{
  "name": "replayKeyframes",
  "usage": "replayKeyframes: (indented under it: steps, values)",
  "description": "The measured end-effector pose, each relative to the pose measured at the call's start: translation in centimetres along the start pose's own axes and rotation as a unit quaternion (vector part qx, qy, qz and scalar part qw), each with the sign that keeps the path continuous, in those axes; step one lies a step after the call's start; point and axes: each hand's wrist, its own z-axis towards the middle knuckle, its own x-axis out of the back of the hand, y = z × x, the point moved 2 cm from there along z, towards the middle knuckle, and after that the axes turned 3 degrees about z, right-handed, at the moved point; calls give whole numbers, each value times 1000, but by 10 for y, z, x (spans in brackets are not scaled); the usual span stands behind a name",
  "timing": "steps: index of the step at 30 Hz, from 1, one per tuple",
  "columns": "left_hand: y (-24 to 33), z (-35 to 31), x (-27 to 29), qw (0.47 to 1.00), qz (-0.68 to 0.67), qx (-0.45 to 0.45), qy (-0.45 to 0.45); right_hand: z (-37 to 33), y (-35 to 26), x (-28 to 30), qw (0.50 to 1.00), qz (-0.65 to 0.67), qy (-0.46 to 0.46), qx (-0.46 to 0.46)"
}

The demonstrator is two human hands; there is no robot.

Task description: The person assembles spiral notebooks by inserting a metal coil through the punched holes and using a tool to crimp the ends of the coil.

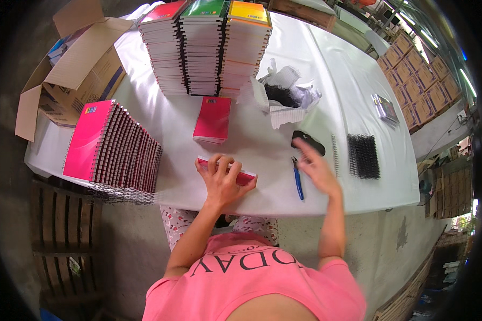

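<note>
My left hand [223, 179] is closed over a pink-covered notebook [245, 177], its fingers on the far side and its thumb at the right end. Motion blurs my right hand [317, 168], whose fingers stretch apart with nothing visible in them. It hovers by a black pouch-like item [310, 143], just right of blue-handled cutting pliers [298, 182]. Beyond my left hand lies a small stack of pink-covered books [212, 120]. To the right are a single spiral coil [335, 155] and a bundle of black coils [363, 155].
Coil-bound pink notebooks [115, 147] are piled at the table's left. Tall stacks of notebooks [203, 53] with red, green and yellow covers stand at the back. An open carton [85, 69], a white wrapping with black coils [289, 109] and a small packet [384, 109] share the table [353, 69].
</note>
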Motion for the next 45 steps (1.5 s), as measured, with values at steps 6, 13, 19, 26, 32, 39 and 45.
replayKeyframes:
  steps: [6,13,19,26,32,39,45]
  values:
    - [-1,1,1,1000,3,-6,10,-5,-25,-66,999,3,7,46]
    - [-2,0,0,1000,-3,11,-10,-1,-21,-67,996,26,-34,77]
    - [-1,0,0,999,-2,19,-28,-3,-4,-67,986,123,-108,-16]
    - [-5,2,8,998,-9,9,-60,-4,-44,-72,991,124,-34,-44]
    - [-10,0,15,995,-9,2,-98,-2,-17,-63,989,28,-143,-29]
    - [-10,6,19,996,-30,-7,-81,28,33,15,901,-397,159,72]
    - [-16,4,23,995,-56,-17,-81,25,49,35,974,-182,114,-72]
